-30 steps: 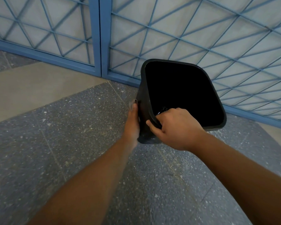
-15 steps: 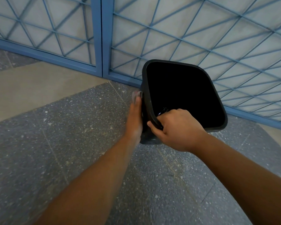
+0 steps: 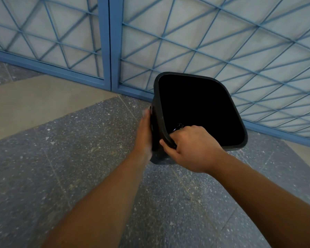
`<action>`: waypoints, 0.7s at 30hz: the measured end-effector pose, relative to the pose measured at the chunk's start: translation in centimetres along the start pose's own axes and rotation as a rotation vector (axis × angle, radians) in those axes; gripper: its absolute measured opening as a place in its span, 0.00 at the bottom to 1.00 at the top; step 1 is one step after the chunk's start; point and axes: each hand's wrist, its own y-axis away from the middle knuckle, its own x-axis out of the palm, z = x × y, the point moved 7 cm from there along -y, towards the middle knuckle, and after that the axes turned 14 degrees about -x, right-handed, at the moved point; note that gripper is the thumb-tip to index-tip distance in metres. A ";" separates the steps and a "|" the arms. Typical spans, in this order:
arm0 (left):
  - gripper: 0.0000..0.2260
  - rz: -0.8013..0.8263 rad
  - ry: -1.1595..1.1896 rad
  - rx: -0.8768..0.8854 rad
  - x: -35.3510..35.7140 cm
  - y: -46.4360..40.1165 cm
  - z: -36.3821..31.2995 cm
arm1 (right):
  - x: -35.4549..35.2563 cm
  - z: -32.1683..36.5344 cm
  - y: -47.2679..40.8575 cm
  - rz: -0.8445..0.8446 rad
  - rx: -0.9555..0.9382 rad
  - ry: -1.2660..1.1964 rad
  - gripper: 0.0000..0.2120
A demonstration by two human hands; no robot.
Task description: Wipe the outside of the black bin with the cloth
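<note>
A black square bin [image 3: 200, 111] stands tilted on the speckled floor, its open mouth turned toward me. My right hand [image 3: 191, 147] grips the near left corner of its rim, thumb outside and fingers inside. My left hand [image 3: 144, 133] lies flat against the bin's left outer wall, fingers pointing away from me. A thin dark layer, apparently the cloth [image 3: 152, 129], shows between that palm and the wall; most of it is hidden by the hand.
Blue metal lattice gates [image 3: 107, 42] stand right behind the bin. The floor is dark grey speckled stone [image 3: 79, 158] with a beige strip [image 3: 34, 101] to the left.
My left hand has slid away from me along the bin's left side, toward the far edge. My right hand has kept its grip on the rim.
</note>
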 end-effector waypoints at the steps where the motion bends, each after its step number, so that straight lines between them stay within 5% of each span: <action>1: 0.32 -0.002 -0.027 0.036 0.4 0.5 -0.4 | 0.0 0.0 0.0 0.001 -0.002 0.001 0.21; 5: 0.36 -0.051 -0.045 0.032 -0.8 0.1 1.3 | -0.2 0.1 0.1 0.009 -0.001 0.019 0.22; 8: 0.30 -0.047 0.050 -0.094 -0.9 -0.3 1.0 | -0.3 0.1 0.0 -0.005 -0.001 0.017 0.22; 13: 0.36 -0.046 -0.006 0.091 -0.3 0.1 0.5 | -0.2 0.1 0.0 0.004 -0.003 0.006 0.22; 17: 0.38 -0.044 0.102 -0.091 -0.6 -0.7 0.6 | -0.3 0.1 -0.1 0.000 -0.007 -0.004 0.22; 21: 0.31 -0.033 0.038 0.097 0.5 -0.1 -1.8 | -0.3 0.1 0.0 -0.017 -0.009 -0.009 0.22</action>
